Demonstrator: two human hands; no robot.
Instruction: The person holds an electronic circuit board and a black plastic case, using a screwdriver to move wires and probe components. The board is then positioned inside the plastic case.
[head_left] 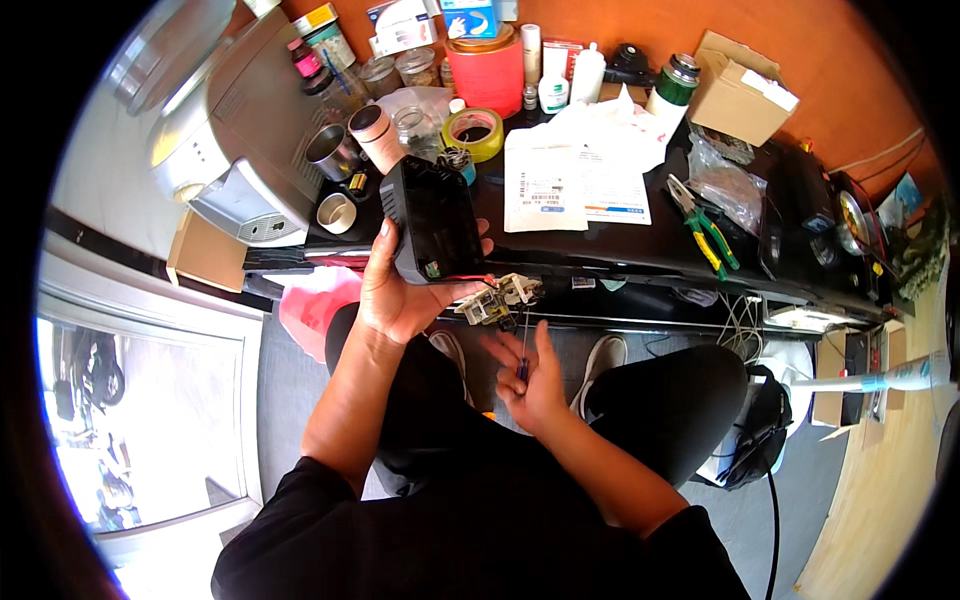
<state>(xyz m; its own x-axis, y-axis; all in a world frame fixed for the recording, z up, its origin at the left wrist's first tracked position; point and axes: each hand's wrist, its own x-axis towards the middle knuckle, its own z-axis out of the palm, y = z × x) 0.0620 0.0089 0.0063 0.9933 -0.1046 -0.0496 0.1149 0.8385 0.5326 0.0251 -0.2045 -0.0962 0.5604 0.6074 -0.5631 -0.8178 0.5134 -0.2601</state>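
Observation:
My left hand (397, 303) is wrapped round a black box-shaped plastic housing (437, 215), held up over the desk's front edge with its hollow side facing me. From its lower end a red wire runs toward a pale mechanical assembly (500, 299), which sits just below the housing by my left fingertips. What supports this assembly is partly hidden. A small screwdriver (522, 369) with a dark purplish handle is in my right hand (540, 390), above my lap. Its thin shaft points up to the assembly; whether the tip touches a screw is too small to tell.
On the black desk (620, 255) lie papers (545, 185), green-yellow pliers (705, 228), yellow tape (473, 135) and a metal mug (333, 152). Behind stand bottles, jars and a red canister (487, 75). A large beige machine (235, 130) is at left, a cardboard box (735, 95) at back right.

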